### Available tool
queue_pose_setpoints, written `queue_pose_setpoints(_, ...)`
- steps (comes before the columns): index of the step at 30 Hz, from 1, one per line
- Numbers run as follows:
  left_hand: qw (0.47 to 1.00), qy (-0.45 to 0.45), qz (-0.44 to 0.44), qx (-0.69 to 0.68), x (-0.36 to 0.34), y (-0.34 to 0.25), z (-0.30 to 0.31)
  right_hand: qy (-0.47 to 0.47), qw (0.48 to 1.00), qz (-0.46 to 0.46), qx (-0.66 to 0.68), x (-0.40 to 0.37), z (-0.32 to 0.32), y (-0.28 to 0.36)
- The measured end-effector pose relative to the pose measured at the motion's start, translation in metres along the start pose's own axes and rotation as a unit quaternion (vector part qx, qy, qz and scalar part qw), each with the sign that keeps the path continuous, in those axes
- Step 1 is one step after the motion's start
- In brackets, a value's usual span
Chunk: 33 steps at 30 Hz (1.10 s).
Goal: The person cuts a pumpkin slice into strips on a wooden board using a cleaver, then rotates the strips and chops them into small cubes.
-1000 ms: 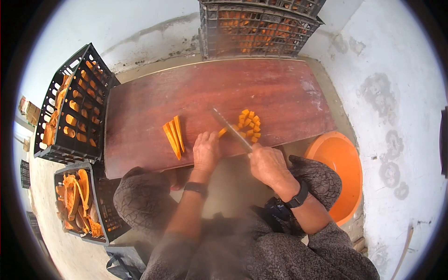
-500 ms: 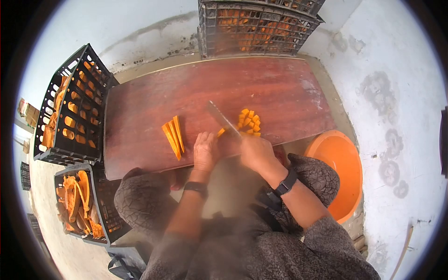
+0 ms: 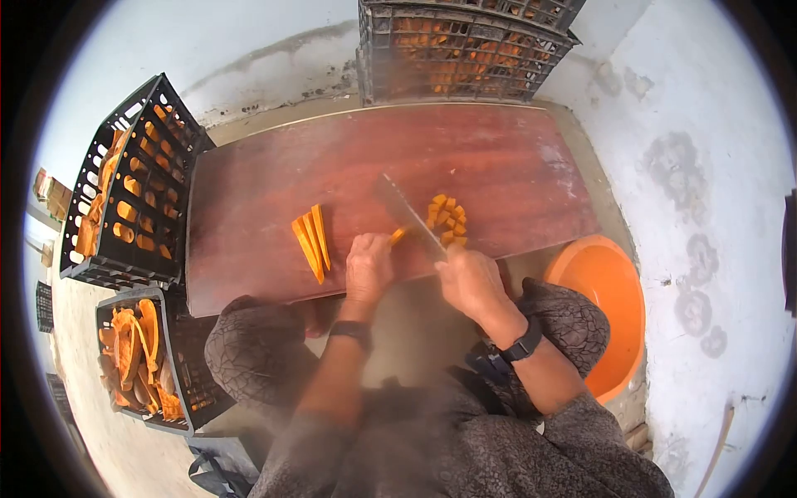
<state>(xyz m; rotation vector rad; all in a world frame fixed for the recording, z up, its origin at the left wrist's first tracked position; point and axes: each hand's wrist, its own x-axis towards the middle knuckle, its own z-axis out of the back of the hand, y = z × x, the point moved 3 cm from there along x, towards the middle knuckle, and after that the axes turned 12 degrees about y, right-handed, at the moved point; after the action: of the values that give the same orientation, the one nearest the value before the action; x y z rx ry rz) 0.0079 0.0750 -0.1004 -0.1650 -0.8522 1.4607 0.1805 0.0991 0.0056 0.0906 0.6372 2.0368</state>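
My right hand is closed round the handle of a knife, whose blade points up and left over the red board. My left hand rests at the board's near edge with its fingers bent together on an orange strip; only the strip's right end shows. Just right of the blade lies a group of cut orange cubes. Several long orange strips lie side by side to the left of my left hand.
An orange basin stands at the right. Black crates of orange pieces stand at the left, lower left and behind the board. My knees are at the board's near edge.
My right hand and the knife have shifted slightly right and down, away from my left hand. The view has moved a little.
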Motion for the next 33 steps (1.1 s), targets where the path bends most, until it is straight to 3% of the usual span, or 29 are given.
queue_pose_setpoints(20,1.0,0.027,0.01,0.005,0.0,-0.002,0.003,0.076,0.995,0.001,-0.065,0.0,-0.01,0.01)
queue_pose_setpoints(22,1.0,0.029,0.01,0.004,0.0,-0.001,0.003,0.056,0.993,0.037,-0.099,0.004,-0.017,0.007)
queue_pose_setpoints(29,0.999,0.035,0.008,0.001,-0.002,0.003,-0.001,0.065,0.992,0.018,-0.105,0.028,-0.029,0.006)
queue_pose_setpoints(33,1.0,0.026,0.0,0.002,-0.002,0.002,-0.002,0.029,0.999,0.0,-0.032,0.034,-0.037,-0.003)
